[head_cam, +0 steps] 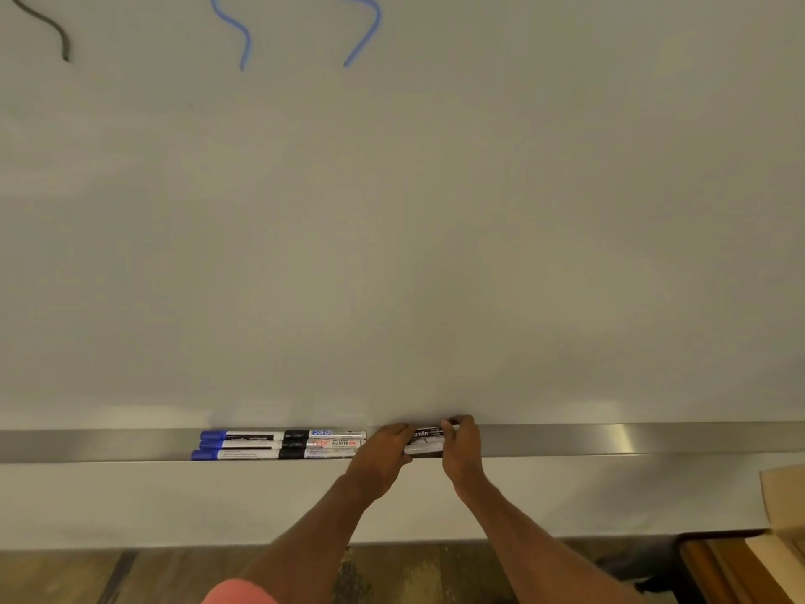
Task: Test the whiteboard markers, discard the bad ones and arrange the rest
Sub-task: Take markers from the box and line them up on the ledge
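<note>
Count, laid: six markers in the tray (pixel 610 440), in three rows of two. There are three blue-capped ones (pixel 237 444) on the left and three black-capped ones (pixel 326 443) butted against them on the right.
Count, held: a bundle (pixel 427 440) of at least two markers; the exact number cannot be told.
Count, marks: one black squiggle (pixel 52 28) and two blue squiggles (pixel 237 30) at the top of the whiteboard (pixel 392 233).
Axis: every marker lies lengthwise along the tray, left to right. The blue caps point left.
Bundle: level, parallel to the tray and over it, just right of the laid rows.
Left grip: the left hand (pixel 383 451) has its fingers curled round the bundle's left end.
Right grip: the right hand (pixel 461 446) has fingers and thumb curled round the right end.
Surface: a long metal tray runs under the whiteboard, with a pale panel (pixel 174 503) below it.
Room: wooden floor (pixel 65 573), and a cardboard box (pixel 784 494) at the right edge.
</note>
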The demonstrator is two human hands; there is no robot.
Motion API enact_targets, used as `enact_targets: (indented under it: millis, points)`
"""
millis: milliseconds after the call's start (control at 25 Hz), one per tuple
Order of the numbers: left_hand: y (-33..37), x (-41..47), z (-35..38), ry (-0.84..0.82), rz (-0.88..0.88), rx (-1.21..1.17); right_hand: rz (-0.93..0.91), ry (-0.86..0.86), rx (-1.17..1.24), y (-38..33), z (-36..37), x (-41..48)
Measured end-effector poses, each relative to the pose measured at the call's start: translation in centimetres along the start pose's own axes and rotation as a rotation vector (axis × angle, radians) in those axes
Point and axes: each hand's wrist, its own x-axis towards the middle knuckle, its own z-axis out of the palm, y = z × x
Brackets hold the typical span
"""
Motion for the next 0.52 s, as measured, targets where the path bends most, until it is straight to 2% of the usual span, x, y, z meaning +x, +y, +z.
enact_targets:
  millis: [160, 400, 520]
  points:
    - [-0.1, 0.0, 0.1, -0.002, -0.011, 0.007, -0.042, 0.01, -0.179, 0.2, 0.2, -0.1]
    - [0.2, -0.1, 0.0, 0.027, 0.016, 0.079, -0.222, -0.119, -0.482, 1.2, -0.4, -1.0]
    - [0.4, -0.1, -0.1, 0.031, 0.009, 0.08, -0.225, -0.116, -0.658, 1.3, -0.8, -1.1]
